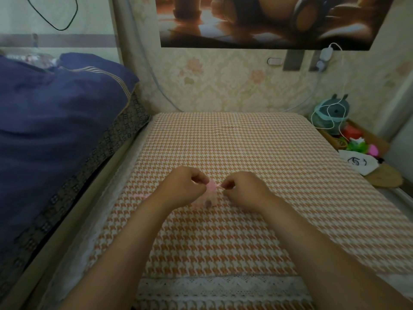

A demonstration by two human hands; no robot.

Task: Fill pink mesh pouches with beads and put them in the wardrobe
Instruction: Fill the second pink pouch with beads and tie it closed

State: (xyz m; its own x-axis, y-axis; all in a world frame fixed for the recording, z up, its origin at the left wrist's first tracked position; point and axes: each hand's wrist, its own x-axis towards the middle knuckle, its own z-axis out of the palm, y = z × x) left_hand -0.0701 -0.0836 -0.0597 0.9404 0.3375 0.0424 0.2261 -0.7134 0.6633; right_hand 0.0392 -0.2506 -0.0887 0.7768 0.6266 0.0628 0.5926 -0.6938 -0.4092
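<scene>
A small pink mesh pouch (209, 198) rests on the orange houndstooth tablecloth (223, 242), with a dark bead showing through its mesh. My left hand (183, 186) pinches the pouch's drawstring on its left side. My right hand (243, 189) pinches the string on the right side. Both hands are closed into loose fists, and the pouch's gathered top lies between them. A second flat piece of pink mesh (143, 195) lies on the cloth just left of my left wrist, partly hidden by it. No wardrobe is in view.
A bed with a dark blue quilt (55, 119) runs along the table's left edge. At the right, a low shelf holds a teal plush toy (330, 115), colourful small items (359, 146) and a white charger cable. The wallpapered wall stands behind the table.
</scene>
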